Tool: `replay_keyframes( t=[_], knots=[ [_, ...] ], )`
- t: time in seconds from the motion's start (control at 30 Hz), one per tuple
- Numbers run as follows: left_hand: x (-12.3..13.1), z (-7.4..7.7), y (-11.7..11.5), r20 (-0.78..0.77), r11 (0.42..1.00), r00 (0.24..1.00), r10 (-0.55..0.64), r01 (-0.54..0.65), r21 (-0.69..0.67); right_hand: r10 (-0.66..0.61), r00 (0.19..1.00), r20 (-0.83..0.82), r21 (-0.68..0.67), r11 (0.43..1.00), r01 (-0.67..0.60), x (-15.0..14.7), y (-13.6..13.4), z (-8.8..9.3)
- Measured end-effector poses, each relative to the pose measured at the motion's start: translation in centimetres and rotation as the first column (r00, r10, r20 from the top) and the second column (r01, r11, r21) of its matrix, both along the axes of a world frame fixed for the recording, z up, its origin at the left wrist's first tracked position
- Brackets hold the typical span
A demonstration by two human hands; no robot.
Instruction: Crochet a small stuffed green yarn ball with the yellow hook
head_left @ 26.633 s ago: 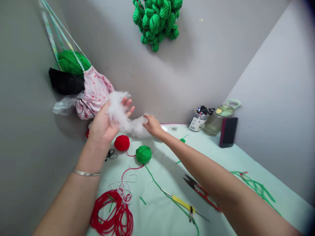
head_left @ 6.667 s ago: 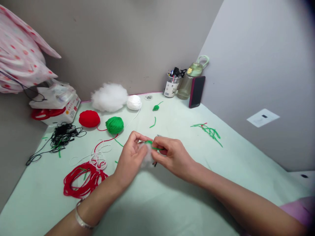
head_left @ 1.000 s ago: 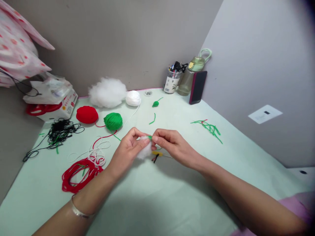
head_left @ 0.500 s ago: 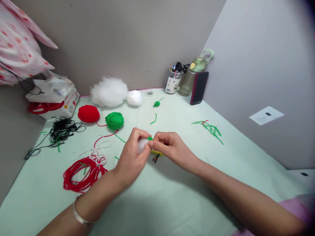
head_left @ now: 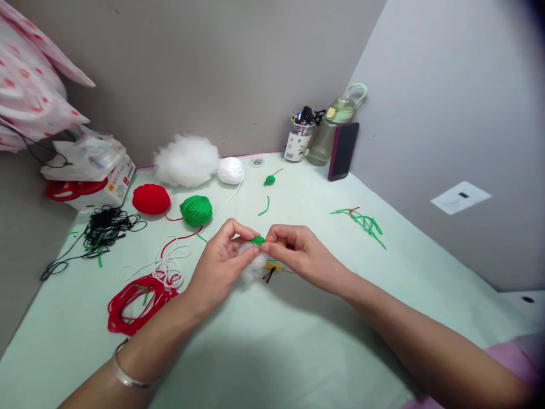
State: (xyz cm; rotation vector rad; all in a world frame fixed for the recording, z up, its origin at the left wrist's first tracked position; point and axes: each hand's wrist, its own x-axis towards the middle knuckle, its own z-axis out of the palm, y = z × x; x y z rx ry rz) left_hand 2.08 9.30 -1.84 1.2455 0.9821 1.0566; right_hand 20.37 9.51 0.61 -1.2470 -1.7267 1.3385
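Two hands meet over the pale counter [head_left: 319, 352], a small green crocheted piece [head_left: 258, 240] between them. The left hand [head_left: 219, 258] pinches it between thumb and index finger, with a tuft of white stuffing [head_left: 252, 270] just below, likely to have both within one grip. The right hand [head_left: 302, 251] pinches its right edge, probably steadying the opposite side. Just beneath, the yellow-handled hook [head_left: 273, 266] lies partly hidden, seemingly put there for easy reach.

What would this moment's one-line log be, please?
left hand: holding green piece | right hand: pinched at its edge | below: white stuffing
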Motion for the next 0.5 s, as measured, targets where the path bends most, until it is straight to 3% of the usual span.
replay_keyframes(
  t=[0.1,0.27,0.33,0.43,0.5],
  knots=[
    [0.5,-0.1,-0.2,-0.017,0.992,0.995,0.102,-0.1,0.079,0.036,0.999,-0.012,-0.008,0.999,-0.037,-0.3,-0.6,0.3],
    [0.7,0.4,-0.2,-0.06,0.99,0.988,0.143,-0.142,0.022,0.061,0.994,0.09,0.12,0.99,-0.072,-0.5,-1.2,0.5],
    [0.6,0.6,-0.1,-0.075,0.991,0.989,0.128,-0.131,-0.026,0.052,0.983,0.177,0.225,0.97,-0.092,-0.3,-1.0,0.1],
    [0.4,0.7,0.0,-0.073,0.991,0.992,0.107,-0.112,-0.073,-0.05,0.955,0.291,0.435,0.896,-0.086,-0.2,-0.5,-0.9],
    [0.3,0.8,-0.1,-0.069,0.991,0.994,0.089,-0.095,-0.091,-0.095,0.951,0.295,0.47,0.881,-0.058,-0.3,-0.3,-1.3]
  ],
)
